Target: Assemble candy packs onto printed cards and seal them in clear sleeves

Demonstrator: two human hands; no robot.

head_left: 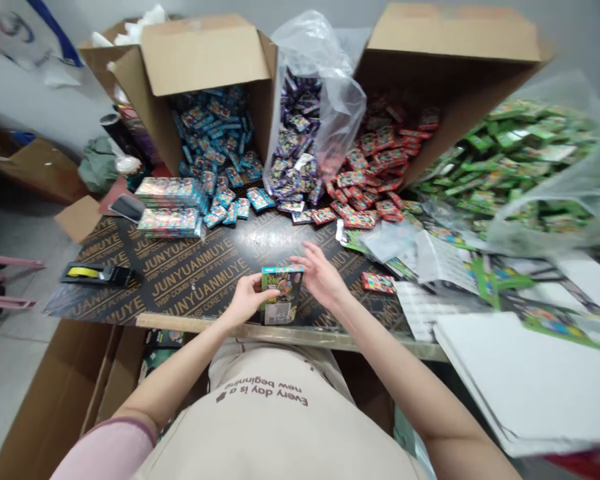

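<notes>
Left hand (247, 298) grips the box (279, 307) by its left side, thumb across the front and covering part of it. Right hand (325, 279) is loosely open, fingers spread, at the box's upper right; can't tell if fingertips touch. Box is upright at the table's front edge, dark and green print, blue along top, grey panel low on front. Around, left to right: tape dispenser (97, 274), wrapped stacks (170, 222), blue packs (215, 130), purple packs (296, 167), red packs (367, 177), green packs (525, 157). Table (180, 267) is dark, printed.
</notes>
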